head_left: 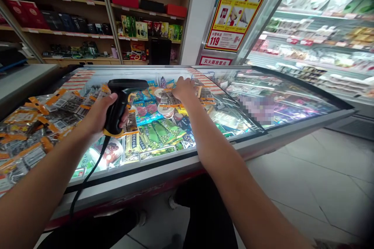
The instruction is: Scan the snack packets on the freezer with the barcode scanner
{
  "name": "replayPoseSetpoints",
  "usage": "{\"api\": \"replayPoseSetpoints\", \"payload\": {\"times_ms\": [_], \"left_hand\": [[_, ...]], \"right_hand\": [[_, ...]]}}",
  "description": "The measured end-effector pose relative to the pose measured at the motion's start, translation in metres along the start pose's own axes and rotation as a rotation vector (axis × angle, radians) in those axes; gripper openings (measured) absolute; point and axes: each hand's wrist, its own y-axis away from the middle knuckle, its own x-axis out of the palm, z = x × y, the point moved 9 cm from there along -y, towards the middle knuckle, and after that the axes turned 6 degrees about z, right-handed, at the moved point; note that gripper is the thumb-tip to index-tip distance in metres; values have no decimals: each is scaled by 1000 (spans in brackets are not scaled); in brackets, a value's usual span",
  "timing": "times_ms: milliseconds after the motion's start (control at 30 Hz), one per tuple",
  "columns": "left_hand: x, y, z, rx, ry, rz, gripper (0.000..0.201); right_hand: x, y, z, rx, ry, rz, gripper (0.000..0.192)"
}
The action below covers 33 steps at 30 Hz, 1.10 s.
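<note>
Orange-edged clear plastic packets with dark contents (62, 105) lie heaped at the left on the glass top of a white-rimmed chest freezer (146, 181), beside the left forearm. Next to the heap, the left hand (99, 117) has its grip wrapped round the handle of a black, pistol-shaped, corded scanner (115, 113), whose long head extends rightward, toward the right hand. Farther out, the right hand (185, 88) reaches over one more flat, orange-edged packet (169, 99), which lies roughly crosswise just left of and below its fingers; I cannot tell whether that grip is clamped. This hand is the nearer one. Beyond stand wooden shelves (78, 3) with boxes.
</note>
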Motion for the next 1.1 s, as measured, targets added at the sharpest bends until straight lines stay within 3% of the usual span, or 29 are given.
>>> {"api": "replayPoseSetpoints", "payload": {"times_ms": [67, 133, 200, 267, 333, 367, 500, 600, 733, 900, 1100], "left_hand": [[-6, 1, -5, 10, 7, -52, 33], [-11, 3, -11, 23, 4, -106, 33], [-14, 5, -16, 37, -4, -149, 32], [-15, 7, -20, 44, -15, -177, 30], [-15, 9, -20, 14, -7, -188, 27], [-14, 9, -19, -6, 2, -193, 26], [-13, 10, -16, -53, 5, -193, 26], [-13, 9, -16, -39, -32, -191, 29], [-12, 7, -15, -12, -29, -169, 25], [-10, 6, -11, -29, -27, -164, 25], [-13, 4, -6, -50, -37, -161, 27]], "right_hand": [[-1, 11, 24, -127, 43, -54, 49], [8, 33, 66, -388, 7, -26, 41], [26, 66, 113, -691, -80, 77, 39], [57, 101, 145, -869, -145, 298, 53], [82, 121, 157, -846, -159, 394, 87], [89, 126, 159, -828, -147, 377, 96], [102, 126, 156, -779, -124, 356, 102], [93, 109, 139, -641, -92, 382, 111], [71, 98, 118, -544, -11, 492, 100], [61, 101, 119, -673, 63, 603, 65], [61, 90, 112, -572, -5, 566, 84]]}}
